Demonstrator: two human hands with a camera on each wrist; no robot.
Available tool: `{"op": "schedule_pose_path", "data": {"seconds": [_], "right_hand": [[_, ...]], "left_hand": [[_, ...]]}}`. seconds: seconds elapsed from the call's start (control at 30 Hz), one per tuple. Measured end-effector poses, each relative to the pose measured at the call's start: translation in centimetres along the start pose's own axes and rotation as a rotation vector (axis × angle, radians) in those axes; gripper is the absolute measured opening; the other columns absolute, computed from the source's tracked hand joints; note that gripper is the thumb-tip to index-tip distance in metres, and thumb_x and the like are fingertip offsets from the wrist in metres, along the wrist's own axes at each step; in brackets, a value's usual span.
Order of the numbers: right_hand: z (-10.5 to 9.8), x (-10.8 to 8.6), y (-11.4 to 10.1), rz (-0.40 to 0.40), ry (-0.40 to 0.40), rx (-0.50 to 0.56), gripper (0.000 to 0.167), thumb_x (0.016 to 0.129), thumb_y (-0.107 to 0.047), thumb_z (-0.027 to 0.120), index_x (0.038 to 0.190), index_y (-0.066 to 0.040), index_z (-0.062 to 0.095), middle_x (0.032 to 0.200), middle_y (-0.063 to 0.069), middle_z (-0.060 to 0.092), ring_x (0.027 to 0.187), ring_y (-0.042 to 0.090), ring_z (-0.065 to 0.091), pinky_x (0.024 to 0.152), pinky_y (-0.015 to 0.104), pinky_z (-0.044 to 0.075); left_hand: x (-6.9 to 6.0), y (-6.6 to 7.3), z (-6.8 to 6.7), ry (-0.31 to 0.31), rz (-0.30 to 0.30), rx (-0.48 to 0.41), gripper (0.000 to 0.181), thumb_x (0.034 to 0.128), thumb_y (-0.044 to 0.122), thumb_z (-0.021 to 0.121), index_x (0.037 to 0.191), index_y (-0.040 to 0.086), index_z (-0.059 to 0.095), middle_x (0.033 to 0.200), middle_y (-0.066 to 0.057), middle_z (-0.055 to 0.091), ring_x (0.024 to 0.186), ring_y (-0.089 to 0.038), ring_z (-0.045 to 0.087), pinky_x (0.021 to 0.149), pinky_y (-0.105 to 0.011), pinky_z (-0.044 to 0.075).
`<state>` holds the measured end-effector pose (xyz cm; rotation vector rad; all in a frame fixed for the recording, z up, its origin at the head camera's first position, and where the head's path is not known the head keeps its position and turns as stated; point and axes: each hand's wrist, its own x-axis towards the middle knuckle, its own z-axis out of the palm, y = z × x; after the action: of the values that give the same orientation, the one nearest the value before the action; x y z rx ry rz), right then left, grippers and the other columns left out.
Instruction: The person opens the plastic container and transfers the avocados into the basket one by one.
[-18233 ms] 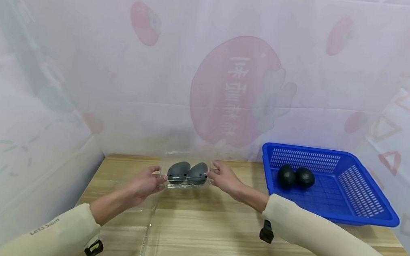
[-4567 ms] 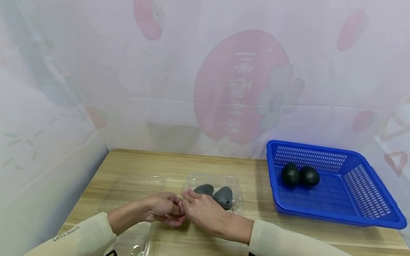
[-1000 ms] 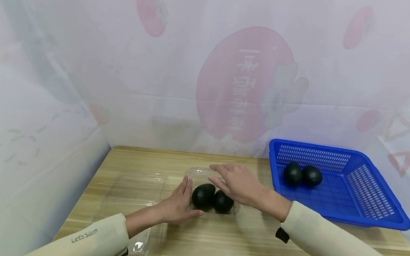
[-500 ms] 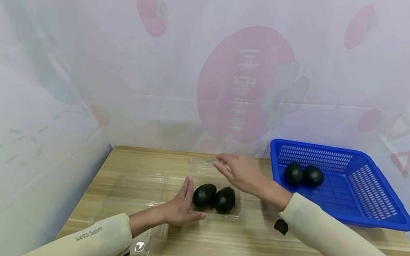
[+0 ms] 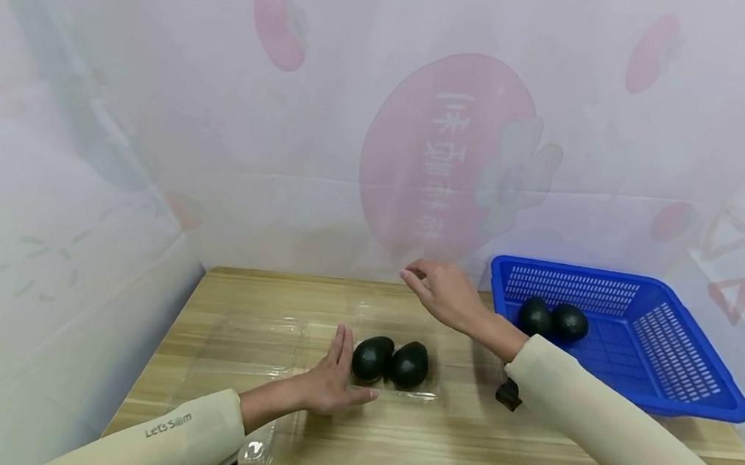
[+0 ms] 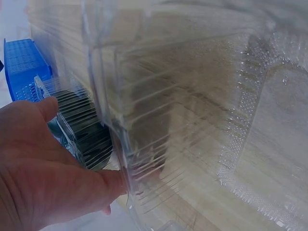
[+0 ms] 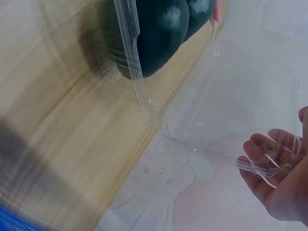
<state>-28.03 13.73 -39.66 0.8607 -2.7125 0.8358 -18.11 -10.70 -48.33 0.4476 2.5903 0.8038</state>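
Note:
Two dark green avocados (image 5: 372,359) lie side by side in the base of a clear plastic clamshell box (image 5: 426,396), mid-table. With straight fingers my left hand (image 5: 329,384) rests against the box's left side, its thumb along the front edge. Behind the box and raised above it, my right hand (image 5: 447,294) has its fingers curled at the edge of the clear lid (image 7: 231,115), which stands up from the base. Through the transparent lid the fingertips show in the right wrist view. Ribbed plastic walls partly cover the avocados in the left wrist view.
To the left lies another clear plastic box (image 5: 230,342), close beside my left hand and forearm. A blue basket (image 5: 627,358) at the right holds two more avocados (image 5: 569,322). A printed white curtain (image 5: 301,130) hangs right behind the table's back edge.
The clamshell, closed earlier, now has its lid swung up and back. My right hand has risen and moved back with it over the last second. The left hand stays nearly in place.

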Motion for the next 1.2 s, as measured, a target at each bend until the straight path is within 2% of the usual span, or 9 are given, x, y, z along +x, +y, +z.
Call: {"op": "schedule_pose_path", "data": {"seconds": [0.17, 0.4, 0.6, 0.8, 0.93, 1.13, 1.2], "right_hand": [[0.0, 0.7, 0.7, 0.034, 0.015, 0.017, 0.037, 0.113, -0.033, 0.054, 0.125, -0.007, 0.077, 0.115, 0.009, 0.079, 0.098, 0.025, 0.076, 0.085, 0.047, 0.061], [0.2, 1.6, 1.5, 0.115, 0.019, 0.077, 0.038, 0.114, -0.029, 0.052, 0.129, -0.002, 0.073, 0.121, 0.014, 0.076, 0.109, 0.032, 0.073, 0.094, 0.052, 0.058], [0.4, 2.0, 1.7, 0.183, 0.012, 0.123, 0.041, 0.114, -0.025, 0.05, 0.14, 0.004, 0.064, 0.138, 0.023, 0.065, 0.124, 0.039, 0.064, 0.103, 0.056, 0.052], [1.0, 2.4, 1.9, 0.255, 0.028, 0.112, 0.049, 0.112, -0.025, 0.052, 0.148, 0.008, 0.053, 0.151, 0.028, 0.049, 0.13, 0.042, 0.058, 0.105, 0.056, 0.051], [1.8, 2.6, 2.3, 0.297, 0.05, 0.112, 0.052, 0.11, -0.023, 0.055, 0.152, 0.008, 0.047, 0.155, 0.029, 0.042, 0.132, 0.042, 0.054, 0.107, 0.056, 0.048], [3.0, 2.6, 3.0, 0.335, 0.087, 0.141, 0.06, 0.107, -0.02, 0.057, 0.156, 0.009, 0.039, 0.158, 0.032, 0.036, 0.144, 0.045, 0.043, 0.117, 0.057, 0.04], [3.5, 2.5, 3.2, 0.349, 0.103, 0.144, 0.063, 0.106, -0.02, 0.059, 0.158, 0.008, 0.036, 0.158, 0.032, 0.034, 0.144, 0.045, 0.043, 0.116, 0.057, 0.041]], "left_hand": [[-0.6, 1.0, -0.7, -0.01, -0.002, -0.012, 0.119, 0.1004, 0.052, 0.068, 0.163, -0.011, -0.011, 0.17, -0.033, -0.02, 0.158, -0.053, 0.009, 0.125, -0.061, 0.024], [-0.2, 0.3, -0.1, 0.001, 0.007, 0.003, 0.122, 0.1005, 0.059, 0.064, 0.163, -0.01, -0.014, 0.169, -0.035, -0.021, 0.157, -0.055, 0.01, 0.123, -0.062, 0.027], [-0.7, 1.2, -0.5, -0.017, -0.006, -0.016, 0.117, 0.1022, 0.053, 0.065, 0.162, -0.012, -0.012, 0.169, -0.034, -0.022, 0.158, -0.053, 0.003, 0.125, -0.062, 0.023], [-1.1, 2.0, -1.0, -0.033, -0.017, -0.007, 0.115, 0.103, 0.051, 0.065, 0.162, -0.013, -0.011, 0.168, -0.036, -0.021, 0.159, -0.052, 0.001, 0.126, -0.062, 0.022], [-1.0, 1.7, -0.8, -0.021, -0.005, -0.006, 0.117, 0.1021, 0.052, 0.066, 0.162, -0.014, -0.011, 0.168, -0.037, -0.021, 0.158, -0.054, 0.001, 0.125, -0.063, 0.022], [-0.2, 0.5, 0.3, 0.017, 0.012, -0.016, 0.118, 0.1013, 0.053, 0.066, 0.162, -0.012, -0.011, 0.168, -0.035, -0.023, 0.158, -0.054, 0.001, 0.126, -0.063, 0.02], [0.2, 0.0, 0.7, 0.028, 0.014, -0.019, 0.118, 0.1007, 0.052, 0.067, 0.163, -0.012, -0.011, 0.168, -0.034, -0.023, 0.158, -0.054, 0.001, 0.126, -0.062, 0.021]]}}
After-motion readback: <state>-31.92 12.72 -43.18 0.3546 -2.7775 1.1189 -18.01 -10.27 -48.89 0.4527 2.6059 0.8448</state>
